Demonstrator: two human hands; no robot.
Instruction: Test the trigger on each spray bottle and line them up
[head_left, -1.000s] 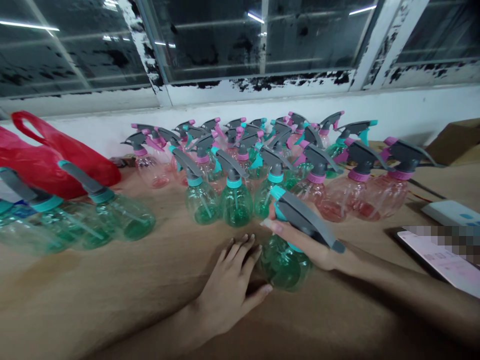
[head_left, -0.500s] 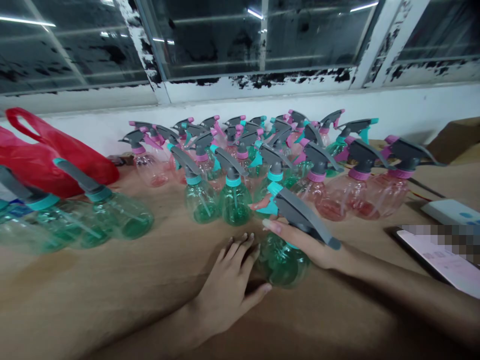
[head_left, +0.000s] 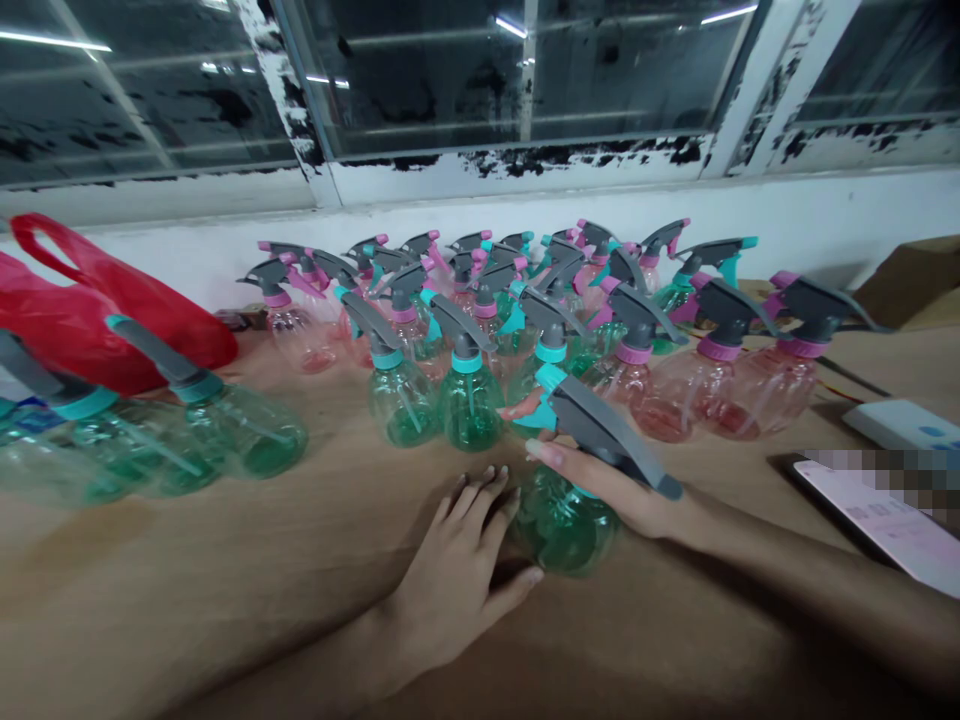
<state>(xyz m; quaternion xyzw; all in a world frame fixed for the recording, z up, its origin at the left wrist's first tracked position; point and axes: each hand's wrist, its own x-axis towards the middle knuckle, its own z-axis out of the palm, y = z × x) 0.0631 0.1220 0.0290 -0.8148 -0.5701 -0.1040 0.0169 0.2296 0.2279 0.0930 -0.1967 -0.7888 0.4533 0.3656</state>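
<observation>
A green spray bottle [head_left: 564, 525] with a grey and teal trigger head [head_left: 600, 430] stands on the brown table [head_left: 225, 580] in front of me. My right hand [head_left: 600, 480] grips its neck under the head, a finger on the teal trigger. My left hand [head_left: 457, 575] lies against the bottle's left side, fingers stretched out and thumb apart, holding nothing.
Several green and pink spray bottles [head_left: 525, 320] stand in rows behind, by the white wall. More green bottles [head_left: 225, 420] stand at the left before a red plastic bag [head_left: 97, 310]. A phone [head_left: 885, 515] and a white box [head_left: 904, 425] lie at right.
My right hand has shifted the bottle slightly back and a finger now reaches over the teal trigger. The left hand has stayed in place.
</observation>
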